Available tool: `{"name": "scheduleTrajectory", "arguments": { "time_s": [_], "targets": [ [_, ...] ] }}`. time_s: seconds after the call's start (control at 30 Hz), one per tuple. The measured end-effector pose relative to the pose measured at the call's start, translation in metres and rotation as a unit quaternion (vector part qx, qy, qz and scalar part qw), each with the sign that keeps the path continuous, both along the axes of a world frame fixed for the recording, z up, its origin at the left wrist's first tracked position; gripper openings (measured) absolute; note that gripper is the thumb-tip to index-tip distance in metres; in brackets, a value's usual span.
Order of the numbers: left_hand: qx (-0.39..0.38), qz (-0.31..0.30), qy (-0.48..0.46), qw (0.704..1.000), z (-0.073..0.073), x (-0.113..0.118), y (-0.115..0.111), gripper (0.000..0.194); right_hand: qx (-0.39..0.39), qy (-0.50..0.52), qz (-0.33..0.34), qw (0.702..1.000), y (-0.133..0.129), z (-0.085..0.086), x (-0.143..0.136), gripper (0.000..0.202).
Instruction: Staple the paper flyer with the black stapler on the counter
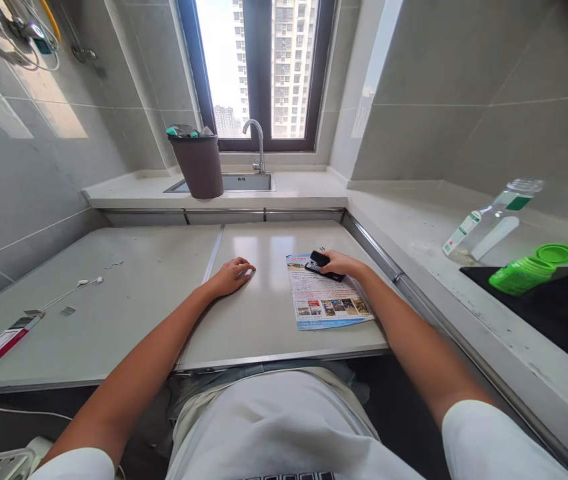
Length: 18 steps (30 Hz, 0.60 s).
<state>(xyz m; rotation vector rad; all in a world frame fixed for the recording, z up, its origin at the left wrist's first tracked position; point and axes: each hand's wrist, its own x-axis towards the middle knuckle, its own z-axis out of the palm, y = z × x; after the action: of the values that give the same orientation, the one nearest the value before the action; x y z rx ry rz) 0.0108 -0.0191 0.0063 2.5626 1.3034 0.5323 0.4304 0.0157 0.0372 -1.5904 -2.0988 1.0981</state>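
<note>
My right hand point(340, 262) is closed around a black stapler point(317, 267) with light lettering on its side. The stapler is over the upper part of a printed colour flyer point(327, 303) that lies on the white tabletop. Several small dark marks, perhaps staples point(321, 249), show just beyond the flyer's top edge. To the left, my left hand point(231, 275) rests on the tabletop with its fingers loosely bent and the thumb apart. Nothing can be made out in it.
White earphones point(91, 281), small scraps point(67, 311) and a red-and-white box point(1, 345) lie at left. A brown bin point(198, 167) stands by the sink point(249, 182). On the right ledge are a clear bottle point(494, 220), a green container point(523, 275) and black cloth point(559, 313).
</note>
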Motion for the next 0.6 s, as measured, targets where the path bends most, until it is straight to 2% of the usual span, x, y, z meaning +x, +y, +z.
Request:
{"name": "scheduleTrajectory", "arguments": {
  "time_s": [0.13, 0.33, 0.43, 0.5, 0.6],
  "targets": [
    [-0.003, 0.0, 0.001, 1.0, 0.0, 0.0, -0.001, 0.041, -0.006, 0.024, -0.011, 1.0, -0.003, -0.003, 0.023, 0.049],
    [0.001, 0.006, -0.001, 1.0, -0.002, -0.002, 0.003, 0.04, -0.024, 0.068, 0.01, 0.997, -0.007, 0.0, 0.035, 0.057],
    [0.028, 0.045, -0.005, 0.999, -0.006, -0.01, 0.013, 0.043, 0.018, 0.117, 0.001, 0.993, -0.003, -0.005, 0.043, 0.058],
    [0.056, 0.103, 0.004, 0.993, -0.01, -0.018, 0.022, 0.043, 0.087, 0.134, -0.069, 0.985, 0.006, -0.012, 0.049, 0.06],
    [0.054, 0.18, 0.051, 0.981, -0.013, -0.028, 0.03, 0.043, 0.189, 0.056, -0.226, 0.954, 0.021, -0.026, 0.058, 0.051]
  ]
}}
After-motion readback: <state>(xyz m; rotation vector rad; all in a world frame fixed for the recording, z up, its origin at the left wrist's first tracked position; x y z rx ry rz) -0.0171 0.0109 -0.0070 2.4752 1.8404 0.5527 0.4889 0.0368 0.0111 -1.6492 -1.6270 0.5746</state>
